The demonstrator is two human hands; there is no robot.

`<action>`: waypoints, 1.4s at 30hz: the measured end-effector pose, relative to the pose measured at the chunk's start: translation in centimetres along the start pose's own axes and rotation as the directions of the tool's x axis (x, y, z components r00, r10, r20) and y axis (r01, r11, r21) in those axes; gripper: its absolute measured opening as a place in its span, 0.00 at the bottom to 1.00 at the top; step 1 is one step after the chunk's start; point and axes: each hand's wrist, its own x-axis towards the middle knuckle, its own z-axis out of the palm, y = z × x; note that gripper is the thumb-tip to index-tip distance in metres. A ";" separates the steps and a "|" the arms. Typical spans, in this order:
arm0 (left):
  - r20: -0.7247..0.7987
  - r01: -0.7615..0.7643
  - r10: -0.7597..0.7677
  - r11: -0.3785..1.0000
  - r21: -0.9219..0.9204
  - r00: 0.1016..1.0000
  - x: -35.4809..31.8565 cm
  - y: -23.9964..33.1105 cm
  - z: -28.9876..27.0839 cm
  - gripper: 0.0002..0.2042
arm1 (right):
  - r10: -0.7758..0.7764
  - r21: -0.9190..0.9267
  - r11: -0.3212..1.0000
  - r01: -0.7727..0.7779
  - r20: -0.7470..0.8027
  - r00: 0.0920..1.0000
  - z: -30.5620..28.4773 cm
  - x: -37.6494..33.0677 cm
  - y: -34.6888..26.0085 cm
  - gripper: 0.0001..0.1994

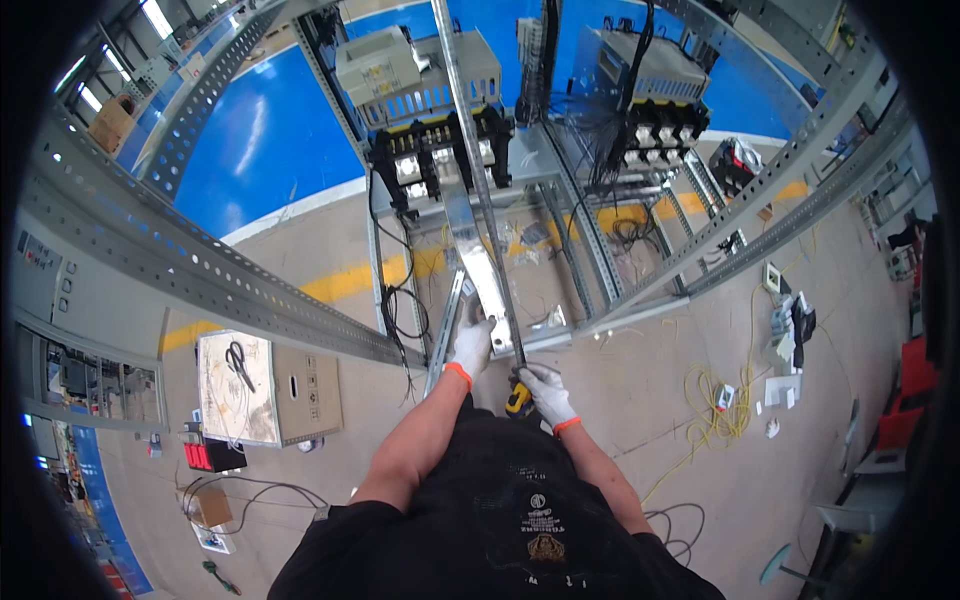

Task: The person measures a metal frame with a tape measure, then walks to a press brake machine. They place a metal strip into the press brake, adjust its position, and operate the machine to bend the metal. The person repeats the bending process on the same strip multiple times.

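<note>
Metal bar (pixel 482 275) stretches toward eleven o'clock from the gloved left hand (pixel 472 346), whose fingers grip its near end from the nine o'clock side. At four o'clock from there, the gloved right hand (pixel 549 394) holds a yellow tool (pixel 517 401).

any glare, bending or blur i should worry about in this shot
In the head view, a pale streak of glare on the blue floor, bright reflections on the silver bar; also in the head view, the left rail bowed by the fisheye, corners black, left hand and right hand without obvious motion blur.
</note>
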 end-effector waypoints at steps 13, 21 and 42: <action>0.022 -0.125 0.126 0.991 -0.040 0.992 1.0 -1.8 -1.2 0.34 | 0.054 0.103 0.993 -0.054 0.006 0.999 -0.2 0.5 1.3 0.15; -0.118 -0.037 0.050 0.994 0.107 0.992 0.0 -1.2 -0.7 0.26 | 0.056 0.026 0.998 -0.056 -0.008 0.998 -0.2 0.1 0.8 0.15; -0.211 0.032 -0.007 0.993 0.112 0.977 0.4 -1.3 -0.8 0.24 | 0.078 0.058 0.995 -0.078 0.002 0.997 -0.4 0.9 1.2 0.16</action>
